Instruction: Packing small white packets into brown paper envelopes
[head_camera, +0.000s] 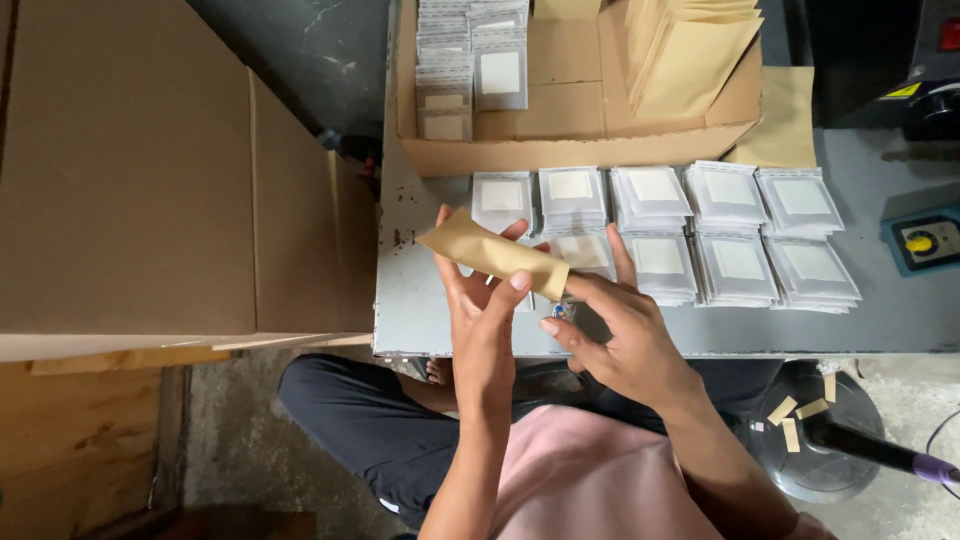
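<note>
- The person sits at a grey metal table (430, 300), knees tucked under its front edge, both hands raised just above the near side of the tabletop.
- The left hand (478, 295) holds a tan paper envelope (492, 255); the thumb presses on its upper face while the fingers lie spread behind it, their tips showing past its top edge.
- The envelope sits tilted, its left end higher than its right, hovering over the table in front of the stacks.
- The right hand (612, 325) meets the envelope's lower right end, thumb and forefinger pinching there; whether something small is nipped between them I cannot tell. Its other fingers stretch out loosely toward the stacks.
- Just beyond the hands, two rows of stacked white sachets (740, 232) with pale square centres lie on the table, close beside one another.
- Farther back, an open cardboard box (575, 150) holds more sachets on its left side and a leaning sheaf of tan envelopes (690, 55) on its right.
- A large closed carton (150, 170) stands to the left of the table.
- A small box with a yellow knob (922, 243) sits at the table's right edge.
</note>
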